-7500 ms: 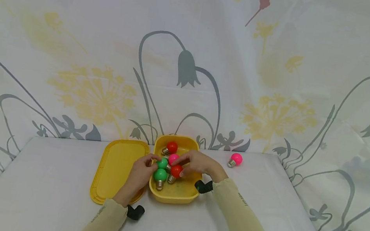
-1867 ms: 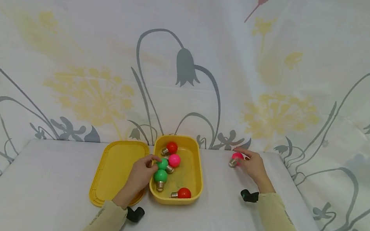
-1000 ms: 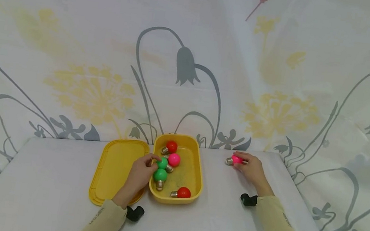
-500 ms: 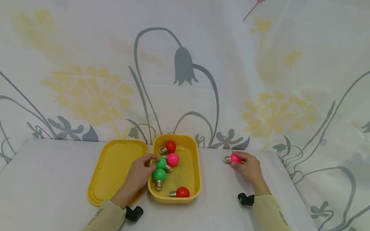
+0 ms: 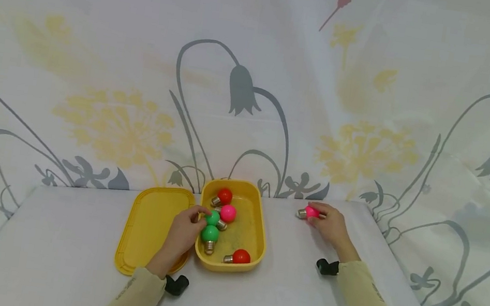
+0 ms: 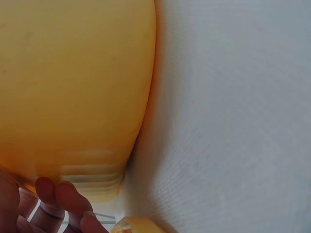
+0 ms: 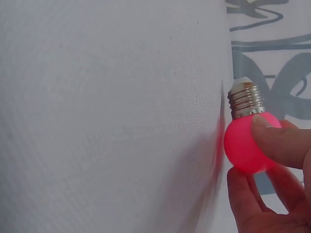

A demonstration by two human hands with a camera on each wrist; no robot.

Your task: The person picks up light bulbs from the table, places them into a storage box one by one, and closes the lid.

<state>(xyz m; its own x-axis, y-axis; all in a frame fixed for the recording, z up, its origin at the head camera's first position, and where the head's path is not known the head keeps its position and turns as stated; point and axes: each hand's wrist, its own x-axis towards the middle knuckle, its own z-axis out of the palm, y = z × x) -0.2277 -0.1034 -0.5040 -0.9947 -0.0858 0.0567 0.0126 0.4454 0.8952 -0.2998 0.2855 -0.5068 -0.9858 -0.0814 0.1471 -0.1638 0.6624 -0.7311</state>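
With thumb and fingers, my right hand (image 5: 330,226) holds a pink light bulb (image 7: 245,143) by its round globe at the back right of the table. In the right wrist view the bulb's metal screw base (image 7: 246,99) points away from the fingers. My left hand (image 5: 184,231) grips the left rim of a yellow plastic box (image 5: 263,223). Bent fingers (image 6: 73,199) show against its outer wall in the left wrist view. Inside the box lie two green bulbs (image 5: 210,234), another pink bulb (image 5: 228,213), a red bulb (image 5: 225,195) at the back and a red bulb (image 5: 242,256) in front.
A flat yellow lid (image 5: 152,226) lies left of the box, partly under my left forearm. White cloth covers the table (image 5: 281,294). Behind it stands a flower-printed curtain (image 5: 247,137), close to the box's back edge.
My right hand has left the box, where the red bulb now lies at the front, and taken hold of the pink bulb on the right, turning its base leftward. My left hand stays put.
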